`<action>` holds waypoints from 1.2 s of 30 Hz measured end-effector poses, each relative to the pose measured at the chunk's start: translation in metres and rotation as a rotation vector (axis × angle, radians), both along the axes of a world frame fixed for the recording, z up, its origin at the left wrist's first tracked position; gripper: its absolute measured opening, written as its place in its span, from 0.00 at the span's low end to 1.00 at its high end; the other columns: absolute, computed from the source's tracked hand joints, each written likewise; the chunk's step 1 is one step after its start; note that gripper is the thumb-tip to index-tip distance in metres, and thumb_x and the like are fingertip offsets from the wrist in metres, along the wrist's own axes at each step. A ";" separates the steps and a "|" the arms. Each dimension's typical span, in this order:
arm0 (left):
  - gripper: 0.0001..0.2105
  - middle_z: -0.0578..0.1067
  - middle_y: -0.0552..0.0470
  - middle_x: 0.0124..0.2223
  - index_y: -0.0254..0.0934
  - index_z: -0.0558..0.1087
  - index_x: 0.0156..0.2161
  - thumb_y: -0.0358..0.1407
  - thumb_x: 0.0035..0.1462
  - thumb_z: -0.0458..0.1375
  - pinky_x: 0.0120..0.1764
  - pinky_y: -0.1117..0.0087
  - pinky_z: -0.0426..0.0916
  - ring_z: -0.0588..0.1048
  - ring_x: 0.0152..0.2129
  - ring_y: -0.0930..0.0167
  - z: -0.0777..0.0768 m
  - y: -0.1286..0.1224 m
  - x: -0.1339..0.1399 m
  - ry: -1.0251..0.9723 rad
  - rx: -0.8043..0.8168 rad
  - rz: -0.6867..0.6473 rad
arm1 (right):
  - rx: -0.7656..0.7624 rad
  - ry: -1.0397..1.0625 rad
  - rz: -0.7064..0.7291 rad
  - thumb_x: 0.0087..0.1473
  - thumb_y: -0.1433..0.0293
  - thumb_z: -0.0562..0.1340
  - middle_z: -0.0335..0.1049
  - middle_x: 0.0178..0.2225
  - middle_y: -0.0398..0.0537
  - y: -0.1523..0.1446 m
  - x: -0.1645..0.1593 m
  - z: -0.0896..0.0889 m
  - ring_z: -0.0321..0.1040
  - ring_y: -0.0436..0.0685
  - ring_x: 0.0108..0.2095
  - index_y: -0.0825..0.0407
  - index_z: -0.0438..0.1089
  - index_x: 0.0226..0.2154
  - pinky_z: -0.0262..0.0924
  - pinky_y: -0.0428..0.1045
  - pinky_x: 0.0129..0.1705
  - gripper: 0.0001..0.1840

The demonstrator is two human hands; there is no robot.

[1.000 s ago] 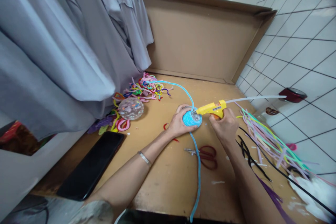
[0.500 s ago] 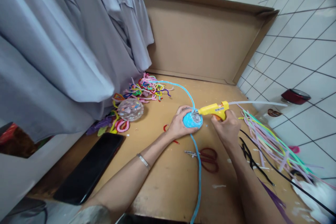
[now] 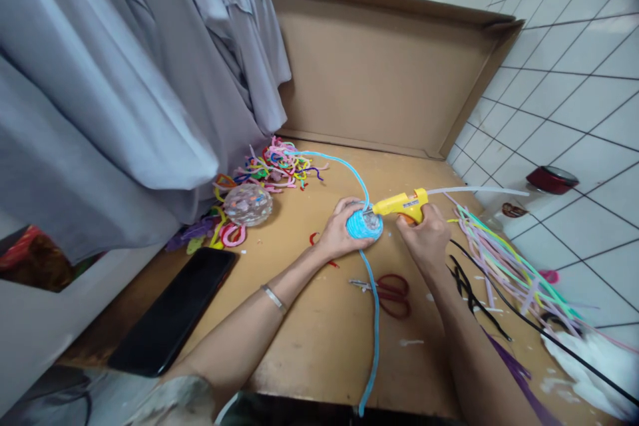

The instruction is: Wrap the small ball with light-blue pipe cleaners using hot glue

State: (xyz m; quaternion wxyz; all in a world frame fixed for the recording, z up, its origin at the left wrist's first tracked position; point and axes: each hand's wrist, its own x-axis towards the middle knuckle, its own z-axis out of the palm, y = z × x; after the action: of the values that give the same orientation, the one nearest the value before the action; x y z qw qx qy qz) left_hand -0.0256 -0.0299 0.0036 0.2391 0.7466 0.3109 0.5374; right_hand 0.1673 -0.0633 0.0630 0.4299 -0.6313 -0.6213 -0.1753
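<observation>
Grey cloth [image 3: 150, 93] hangs at the left, beside an upright cardboard panel [image 3: 379, 73] at the back of the wooden counter [image 3: 319, 359]. Pastel pipe cleaners [image 3: 514, 266] lie bundled on the right; a black smartphone [image 3: 174, 313] lies on the left. The right hand [image 3: 430, 233] grips a yellow hot-glue gun [image 3: 399, 206], its nozzle at the bare patch of a ball wrapped in light-blue cord [image 3: 359, 226]. The left hand [image 3: 337, 231] is curled around that ball, above the counter's middle. Red-handled scissors [image 3: 395, 296] lie nearer the counter's front edge, beneath the cord's loose tail [image 3: 375, 339].
</observation>
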 end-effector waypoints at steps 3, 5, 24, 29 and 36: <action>0.34 0.66 0.41 0.56 0.38 0.69 0.52 0.40 0.38 0.72 0.58 0.51 0.64 0.68 0.56 0.57 0.001 -0.001 -0.001 0.004 0.000 -0.003 | -0.018 0.001 0.002 0.44 0.63 0.57 0.63 0.26 0.46 0.000 0.000 0.000 0.60 0.57 0.29 0.47 0.56 0.24 0.53 0.50 0.31 0.08; 0.34 0.66 0.41 0.56 0.38 0.69 0.52 0.40 0.37 0.72 0.58 0.52 0.64 0.68 0.55 0.58 0.002 -0.001 -0.001 0.014 -0.011 0.002 | -0.032 0.015 0.003 0.44 0.63 0.57 0.63 0.26 0.46 0.000 0.001 0.000 0.60 0.57 0.29 0.47 0.57 0.24 0.53 0.50 0.31 0.08; 0.33 0.66 0.41 0.56 0.39 0.70 0.51 0.40 0.37 0.73 0.58 0.51 0.64 0.67 0.56 0.57 -0.003 0.002 -0.003 0.003 0.007 0.011 | -0.511 -0.067 -0.353 0.53 0.62 0.57 0.73 0.37 0.66 0.018 0.035 -0.038 0.70 0.66 0.36 0.63 0.73 0.38 0.57 0.53 0.35 0.20; 0.34 0.67 0.42 0.56 0.40 0.71 0.52 0.41 0.37 0.73 0.58 0.51 0.64 0.68 0.56 0.57 -0.002 0.001 -0.003 0.027 0.009 0.032 | -0.560 -0.180 -0.374 0.54 0.62 0.58 0.73 0.39 0.72 0.017 0.036 -0.047 0.70 0.71 0.40 0.67 0.73 0.40 0.59 0.58 0.38 0.22; 0.31 0.68 0.43 0.56 0.40 0.72 0.52 0.41 0.39 0.73 0.58 0.52 0.64 0.68 0.56 0.58 0.000 -0.001 -0.004 0.017 0.010 0.013 | -0.410 -0.204 -0.231 0.57 0.63 0.57 0.69 0.41 0.71 0.009 0.022 -0.021 0.66 0.73 0.46 0.66 0.71 0.46 0.58 0.64 0.46 0.23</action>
State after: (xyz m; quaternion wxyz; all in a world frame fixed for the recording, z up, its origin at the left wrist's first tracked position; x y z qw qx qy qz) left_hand -0.0292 -0.0305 0.0039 0.2290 0.7503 0.3151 0.5341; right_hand 0.1897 -0.0546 0.0418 0.2051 -0.7512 -0.6076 -0.1566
